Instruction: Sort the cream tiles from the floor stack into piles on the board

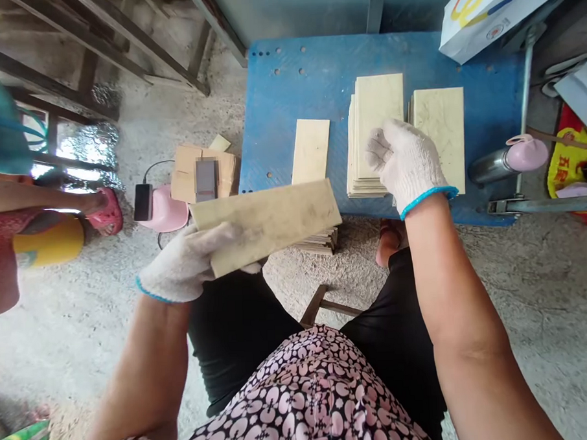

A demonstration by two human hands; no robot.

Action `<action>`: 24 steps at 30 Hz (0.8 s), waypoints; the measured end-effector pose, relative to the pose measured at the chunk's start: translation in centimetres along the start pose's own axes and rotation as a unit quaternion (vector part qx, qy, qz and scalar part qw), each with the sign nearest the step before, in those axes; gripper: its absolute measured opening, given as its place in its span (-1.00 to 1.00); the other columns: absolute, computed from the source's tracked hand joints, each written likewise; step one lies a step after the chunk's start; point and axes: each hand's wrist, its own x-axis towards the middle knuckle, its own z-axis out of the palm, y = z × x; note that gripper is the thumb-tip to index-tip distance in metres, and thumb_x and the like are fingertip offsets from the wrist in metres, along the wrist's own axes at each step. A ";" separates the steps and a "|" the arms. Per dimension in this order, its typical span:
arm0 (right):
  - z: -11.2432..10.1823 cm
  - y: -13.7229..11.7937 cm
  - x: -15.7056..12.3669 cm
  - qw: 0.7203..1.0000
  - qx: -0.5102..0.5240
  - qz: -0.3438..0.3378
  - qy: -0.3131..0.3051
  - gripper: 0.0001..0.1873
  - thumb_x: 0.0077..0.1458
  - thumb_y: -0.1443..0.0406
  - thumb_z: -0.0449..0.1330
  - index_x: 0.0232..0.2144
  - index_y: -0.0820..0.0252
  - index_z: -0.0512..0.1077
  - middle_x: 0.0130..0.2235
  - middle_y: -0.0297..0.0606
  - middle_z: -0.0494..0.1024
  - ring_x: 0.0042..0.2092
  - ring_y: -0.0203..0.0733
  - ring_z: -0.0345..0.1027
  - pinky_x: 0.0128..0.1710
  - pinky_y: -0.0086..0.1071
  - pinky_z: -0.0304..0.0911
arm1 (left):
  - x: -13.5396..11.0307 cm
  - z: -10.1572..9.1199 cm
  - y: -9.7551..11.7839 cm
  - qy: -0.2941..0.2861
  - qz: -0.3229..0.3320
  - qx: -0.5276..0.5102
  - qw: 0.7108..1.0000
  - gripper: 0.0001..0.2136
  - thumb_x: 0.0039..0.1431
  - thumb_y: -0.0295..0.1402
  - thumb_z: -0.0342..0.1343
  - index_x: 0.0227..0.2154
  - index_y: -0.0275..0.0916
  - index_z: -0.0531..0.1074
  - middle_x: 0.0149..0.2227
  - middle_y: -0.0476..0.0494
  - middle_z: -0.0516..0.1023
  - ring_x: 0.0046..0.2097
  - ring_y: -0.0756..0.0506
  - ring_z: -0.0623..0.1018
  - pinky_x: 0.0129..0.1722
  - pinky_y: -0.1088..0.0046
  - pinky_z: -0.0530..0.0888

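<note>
My left hand, in a white knit glove with a blue cuff, is closed around one end of a thin, pale wooden board. The board is tilted above my lap, its far end in front of the table's near edge. My right hand, gloved alike, is over a stack of similar boards. Its fingers are curled in, with no board between them; whether they touch the stack I cannot tell. Right of it stands a second stack. A flat board lies left of both stacks.
The boards rest on a blue table. More boards are piled below its near edge. A steel bottle and a white bag are at the right. Left are a cardboard box, a pink cap and a person's foot.
</note>
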 end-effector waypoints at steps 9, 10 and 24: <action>-0.3 -0.7 -0.4 0.999 0.034 -0.008 0.029 -0.74 -0.04 0.17 0.37 -0.37 0.07 0.36 -0.40 -0.39 0.54 -0.30 -0.25 0.51 -0.39 -0.41 0.43 | 13.7 6.7 -2.3 0.071 0.078 -0.312 0.944 -0.66 0.31 -0.51 0.06 0.12 -0.23 0.40 -0.02 -0.19 0.60 0.03 -0.19 0.60 -0.04 0.24 0.62; -0.3 -0.8 -0.4 0.999 0.036 -0.009 0.031 -0.74 -0.03 0.17 0.37 -0.36 0.07 0.37 -0.40 -0.38 0.54 -0.30 -0.25 0.51 -0.39 -0.41 0.42 | 14.9 7.2 -2.4 0.075 0.062 -0.332 0.938 -0.66 0.32 -0.49 0.06 0.13 -0.21 0.39 -0.01 -0.19 0.60 0.04 -0.18 0.59 -0.02 0.22 0.61; -0.6 -1.1 0.2 0.999 0.027 -0.010 0.039 -0.69 -0.06 0.11 0.39 -0.34 0.08 0.40 -0.38 -0.34 0.56 -0.27 -0.22 0.51 -0.40 -0.40 0.40 | 21.8 9.5 -4.6 0.110 0.045 -0.395 0.911 -0.72 0.37 -0.46 0.02 0.10 -0.22 0.38 -0.06 -0.17 0.61 0.04 -0.13 0.58 0.04 0.22 0.58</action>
